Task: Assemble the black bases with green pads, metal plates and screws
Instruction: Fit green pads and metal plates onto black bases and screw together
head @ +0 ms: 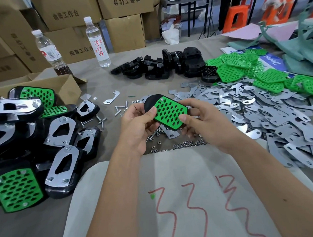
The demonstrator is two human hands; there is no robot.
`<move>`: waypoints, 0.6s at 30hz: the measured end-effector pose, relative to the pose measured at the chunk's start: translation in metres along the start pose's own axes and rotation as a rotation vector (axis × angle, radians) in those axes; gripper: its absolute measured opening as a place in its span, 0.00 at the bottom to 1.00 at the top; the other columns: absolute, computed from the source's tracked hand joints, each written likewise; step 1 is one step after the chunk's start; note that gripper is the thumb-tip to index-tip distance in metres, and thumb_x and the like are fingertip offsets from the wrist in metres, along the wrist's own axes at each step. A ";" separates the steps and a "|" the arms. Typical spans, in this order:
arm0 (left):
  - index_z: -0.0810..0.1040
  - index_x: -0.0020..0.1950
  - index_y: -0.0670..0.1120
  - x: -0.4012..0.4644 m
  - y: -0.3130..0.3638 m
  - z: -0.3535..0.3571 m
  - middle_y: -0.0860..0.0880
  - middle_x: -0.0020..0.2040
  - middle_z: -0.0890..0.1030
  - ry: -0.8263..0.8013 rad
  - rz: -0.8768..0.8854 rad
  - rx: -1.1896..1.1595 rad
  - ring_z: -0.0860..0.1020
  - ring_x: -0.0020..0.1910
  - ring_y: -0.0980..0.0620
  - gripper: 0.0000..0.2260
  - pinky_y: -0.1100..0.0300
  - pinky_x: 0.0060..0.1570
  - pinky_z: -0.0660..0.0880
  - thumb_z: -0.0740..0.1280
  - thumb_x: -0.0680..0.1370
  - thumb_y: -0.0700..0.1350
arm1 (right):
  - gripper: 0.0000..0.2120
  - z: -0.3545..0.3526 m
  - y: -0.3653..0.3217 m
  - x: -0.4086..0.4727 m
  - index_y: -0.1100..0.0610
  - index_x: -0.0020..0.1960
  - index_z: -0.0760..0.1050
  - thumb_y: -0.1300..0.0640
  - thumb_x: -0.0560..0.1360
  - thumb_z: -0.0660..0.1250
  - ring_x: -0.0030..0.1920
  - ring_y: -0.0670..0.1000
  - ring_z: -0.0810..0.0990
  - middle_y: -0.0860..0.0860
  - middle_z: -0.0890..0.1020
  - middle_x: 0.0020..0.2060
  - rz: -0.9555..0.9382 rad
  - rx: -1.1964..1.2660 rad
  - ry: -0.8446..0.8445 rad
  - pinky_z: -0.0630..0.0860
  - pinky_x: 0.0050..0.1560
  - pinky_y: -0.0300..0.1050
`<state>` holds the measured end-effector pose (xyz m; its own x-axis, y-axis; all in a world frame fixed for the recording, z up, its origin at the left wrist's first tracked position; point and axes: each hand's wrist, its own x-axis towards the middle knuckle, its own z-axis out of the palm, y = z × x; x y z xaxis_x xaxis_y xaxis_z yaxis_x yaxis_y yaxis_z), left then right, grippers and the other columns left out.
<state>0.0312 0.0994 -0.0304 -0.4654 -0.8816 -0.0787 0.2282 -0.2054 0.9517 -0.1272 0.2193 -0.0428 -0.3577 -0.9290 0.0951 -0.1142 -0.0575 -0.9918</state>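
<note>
Both hands hold one black base (150,103) above the table's middle, with a perforated green pad (169,111) fitted on its face. My left hand (137,127) grips its left side, thumb on the pad's left edge. My right hand (203,122) grips the right side, thumb pressing the pad's lower right corner. A screw head shows at the pad's top. Loose screws (120,109) and small nuts (185,144) lie under and around the hands. Bare black bases (156,68) are heaped at the back, loose green pads (253,70) at the back right, metal plates (269,111) spread on the right.
Finished assemblies (34,145) are piled at the left, by an open cardboard box (66,86). Two water bottles (98,42) stand at the back left before stacked cartons (124,32). A white sheet with red marks (172,197) lies at the near edge. Green cloth (295,48) sits far right.
</note>
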 end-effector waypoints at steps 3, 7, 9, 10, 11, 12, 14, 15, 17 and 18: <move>0.79 0.58 0.47 -0.002 0.002 0.002 0.44 0.49 0.83 -0.029 0.094 0.153 0.83 0.37 0.53 0.09 0.61 0.33 0.79 0.69 0.81 0.36 | 0.15 -0.001 -0.003 0.000 0.47 0.62 0.79 0.64 0.81 0.69 0.32 0.51 0.80 0.53 0.87 0.43 -0.044 0.044 0.043 0.76 0.31 0.40; 0.83 0.53 0.49 -0.008 0.008 0.006 0.46 0.45 0.85 -0.003 0.082 0.169 0.83 0.34 0.48 0.09 0.57 0.30 0.79 0.67 0.83 0.52 | 0.13 -0.005 -0.005 0.001 0.49 0.63 0.80 0.61 0.81 0.70 0.31 0.49 0.78 0.52 0.85 0.40 -0.058 0.066 0.073 0.75 0.31 0.40; 0.83 0.46 0.49 -0.009 0.007 0.007 0.49 0.43 0.86 0.025 0.098 0.244 0.84 0.36 0.48 0.11 0.58 0.28 0.79 0.69 0.82 0.54 | 0.12 -0.005 -0.005 0.002 0.54 0.64 0.81 0.61 0.82 0.69 0.32 0.47 0.77 0.51 0.84 0.39 -0.033 0.043 0.096 0.74 0.33 0.37; 0.84 0.42 0.51 -0.009 0.006 0.008 0.49 0.42 0.85 0.033 0.109 0.272 0.84 0.36 0.48 0.10 0.58 0.27 0.79 0.70 0.82 0.52 | 0.12 -0.005 -0.005 0.002 0.55 0.64 0.81 0.61 0.82 0.68 0.32 0.46 0.76 0.50 0.83 0.39 -0.019 0.030 0.103 0.74 0.33 0.36; 0.84 0.40 0.53 -0.010 0.005 0.009 0.48 0.42 0.85 0.036 0.122 0.296 0.85 0.36 0.46 0.11 0.58 0.26 0.78 0.70 0.82 0.50 | 0.12 -0.005 -0.005 0.002 0.56 0.64 0.82 0.62 0.83 0.67 0.33 0.45 0.75 0.50 0.82 0.39 -0.005 0.021 0.105 0.73 0.34 0.35; 0.84 0.39 0.54 -0.010 0.004 0.011 0.46 0.43 0.85 0.039 0.132 0.306 0.85 0.35 0.44 0.12 0.58 0.25 0.78 0.70 0.82 0.49 | 0.12 -0.005 -0.005 0.002 0.56 0.64 0.82 0.62 0.84 0.66 0.34 0.46 0.74 0.51 0.81 0.39 0.012 0.022 0.100 0.73 0.36 0.36; 0.85 0.39 0.54 -0.011 0.004 0.012 0.44 0.42 0.85 0.049 0.152 0.318 0.85 0.33 0.42 0.12 0.58 0.24 0.78 0.70 0.82 0.48 | 0.12 -0.007 -0.007 0.001 0.55 0.64 0.83 0.61 0.85 0.63 0.38 0.50 0.73 0.57 0.82 0.41 0.049 0.056 0.074 0.71 0.39 0.40; 0.85 0.39 0.54 -0.010 0.004 0.012 0.45 0.42 0.85 0.054 0.161 0.320 0.85 0.33 0.43 0.12 0.58 0.24 0.78 0.71 0.82 0.48 | 0.13 -0.007 -0.008 0.000 0.55 0.63 0.83 0.61 0.85 0.62 0.39 0.51 0.73 0.60 0.84 0.44 0.060 0.074 0.060 0.71 0.41 0.43; 0.86 0.39 0.55 -0.010 0.005 0.011 0.47 0.40 0.84 0.061 0.174 0.324 0.85 0.34 0.46 0.11 0.57 0.25 0.79 0.71 0.82 0.48 | 0.13 -0.006 -0.011 -0.002 0.55 0.63 0.84 0.59 0.86 0.62 0.41 0.51 0.76 0.60 0.86 0.52 0.065 0.074 0.037 0.72 0.41 0.45; 0.86 0.39 0.55 -0.009 0.004 0.010 0.46 0.41 0.85 0.058 0.177 0.324 0.85 0.35 0.46 0.11 0.56 0.26 0.80 0.71 0.81 0.48 | 0.12 -0.004 -0.011 -0.002 0.54 0.62 0.83 0.58 0.85 0.63 0.42 0.51 0.79 0.57 0.87 0.52 0.064 0.062 0.038 0.75 0.42 0.46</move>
<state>0.0276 0.1111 -0.0225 -0.3913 -0.9161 0.0877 0.0138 0.0894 0.9959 -0.1292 0.2234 -0.0312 -0.3971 -0.9172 0.0329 -0.0330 -0.0215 -0.9992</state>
